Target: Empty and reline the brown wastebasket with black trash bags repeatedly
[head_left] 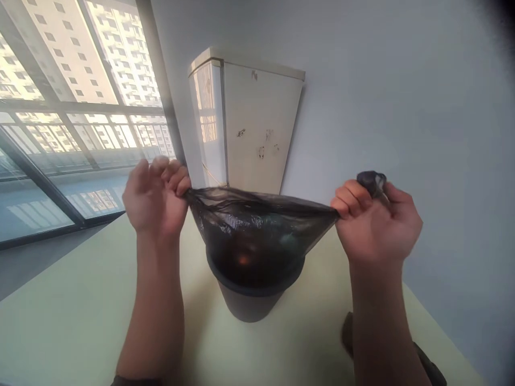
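Note:
A black plastic trash bag is stretched wide above a dark round trash can, with its lower part down inside the can. My left hand is closed on the bag's left corner. On the other side, my right hand pinches the right corner, so the top edge is pulled taut between both hands. A small dark bunched piece sticks out at the top of my right hand; I cannot make out what it is. The can stands upright on a pale yellow-green table.
Behind the table stands a white cabinet-like appliance with dark marks on its side. Large windows with a railing outside fill the left. A grey wall runs along the right. A dark object lies partly behind my right forearm.

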`<state>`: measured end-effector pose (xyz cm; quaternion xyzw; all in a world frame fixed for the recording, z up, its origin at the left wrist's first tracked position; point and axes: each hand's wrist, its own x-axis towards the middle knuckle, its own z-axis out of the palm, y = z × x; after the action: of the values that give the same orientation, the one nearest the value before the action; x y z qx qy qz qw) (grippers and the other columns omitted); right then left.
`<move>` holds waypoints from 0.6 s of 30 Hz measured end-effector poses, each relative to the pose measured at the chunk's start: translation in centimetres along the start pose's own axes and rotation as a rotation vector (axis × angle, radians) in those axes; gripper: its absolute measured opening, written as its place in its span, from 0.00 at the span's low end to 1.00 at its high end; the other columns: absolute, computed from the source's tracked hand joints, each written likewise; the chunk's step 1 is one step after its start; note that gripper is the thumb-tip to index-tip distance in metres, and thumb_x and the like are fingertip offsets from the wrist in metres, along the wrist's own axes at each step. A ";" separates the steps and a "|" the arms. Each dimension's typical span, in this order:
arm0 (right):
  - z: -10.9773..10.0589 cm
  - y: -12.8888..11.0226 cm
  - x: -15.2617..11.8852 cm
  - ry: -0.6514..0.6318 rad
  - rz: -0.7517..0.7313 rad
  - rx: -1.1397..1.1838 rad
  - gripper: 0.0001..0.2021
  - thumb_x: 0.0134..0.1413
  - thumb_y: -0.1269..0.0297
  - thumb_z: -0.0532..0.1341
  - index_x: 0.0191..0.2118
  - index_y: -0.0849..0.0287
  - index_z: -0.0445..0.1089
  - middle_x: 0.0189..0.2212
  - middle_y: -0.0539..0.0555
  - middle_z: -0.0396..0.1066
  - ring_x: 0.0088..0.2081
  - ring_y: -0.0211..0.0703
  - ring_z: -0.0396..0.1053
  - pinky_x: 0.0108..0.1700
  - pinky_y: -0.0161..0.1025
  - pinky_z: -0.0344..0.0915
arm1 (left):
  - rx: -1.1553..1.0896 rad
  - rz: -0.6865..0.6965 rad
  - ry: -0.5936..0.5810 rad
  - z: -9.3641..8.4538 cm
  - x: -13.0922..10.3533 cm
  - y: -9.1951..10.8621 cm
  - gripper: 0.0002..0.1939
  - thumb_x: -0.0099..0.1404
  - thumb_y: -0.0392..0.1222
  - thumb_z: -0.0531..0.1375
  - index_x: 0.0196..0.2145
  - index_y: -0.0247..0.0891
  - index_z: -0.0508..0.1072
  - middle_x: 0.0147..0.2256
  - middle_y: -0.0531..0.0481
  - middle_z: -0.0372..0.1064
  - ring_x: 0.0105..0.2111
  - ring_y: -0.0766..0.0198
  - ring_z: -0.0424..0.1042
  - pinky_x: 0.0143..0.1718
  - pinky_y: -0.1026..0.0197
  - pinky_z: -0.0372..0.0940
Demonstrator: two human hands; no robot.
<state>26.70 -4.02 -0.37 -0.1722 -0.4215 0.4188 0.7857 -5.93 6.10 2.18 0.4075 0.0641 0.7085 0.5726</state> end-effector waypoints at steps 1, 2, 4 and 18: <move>0.4 0.1 -0.1 -0.003 -0.018 -0.034 0.12 0.58 0.62 0.68 0.29 0.54 0.64 0.25 0.47 0.54 0.24 0.36 0.52 0.25 0.38 0.59 | 0.007 -0.001 -0.029 0.6 -0.2 -0.1 0.17 0.73 0.41 0.62 0.26 0.39 0.65 0.26 0.53 0.60 0.22 0.72 0.60 0.22 0.68 0.60; 0.9 0.3 -0.3 -0.005 -0.030 -0.083 0.10 0.56 0.65 0.68 0.30 0.53 0.65 0.27 0.48 0.57 0.25 0.37 0.54 0.26 0.38 0.60 | 0.018 0.004 -0.057 1.2 -0.5 -0.3 0.14 0.71 0.39 0.63 0.27 0.39 0.67 0.27 0.52 0.62 0.23 0.72 0.61 0.23 0.68 0.61; 2.0 0.7 -0.7 -0.010 -0.036 -0.195 0.09 0.54 0.69 0.69 0.33 0.52 0.67 0.31 0.49 0.59 0.26 0.37 0.55 0.28 0.40 0.62 | 0.054 0.038 -0.100 2.3 -1.3 -0.8 0.10 0.68 0.35 0.66 0.30 0.39 0.71 0.28 0.53 0.64 0.23 0.73 0.63 0.24 0.69 0.62; 6.7 2.3 -4.8 -0.338 0.200 -0.597 0.27 0.56 0.61 0.71 0.61 0.43 0.68 0.28 0.45 0.66 0.22 0.36 0.57 0.23 0.37 0.56 | 0.248 0.021 -0.290 4.3 -5.0 -3.1 0.27 0.73 0.63 0.59 0.25 0.39 0.71 0.17 0.57 0.51 0.16 0.72 0.55 0.17 0.67 0.55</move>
<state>18.74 -7.04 -0.39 -0.3627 -0.6303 0.3747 0.5751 -0.71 1.22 0.72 0.5734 0.0635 0.6349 0.5138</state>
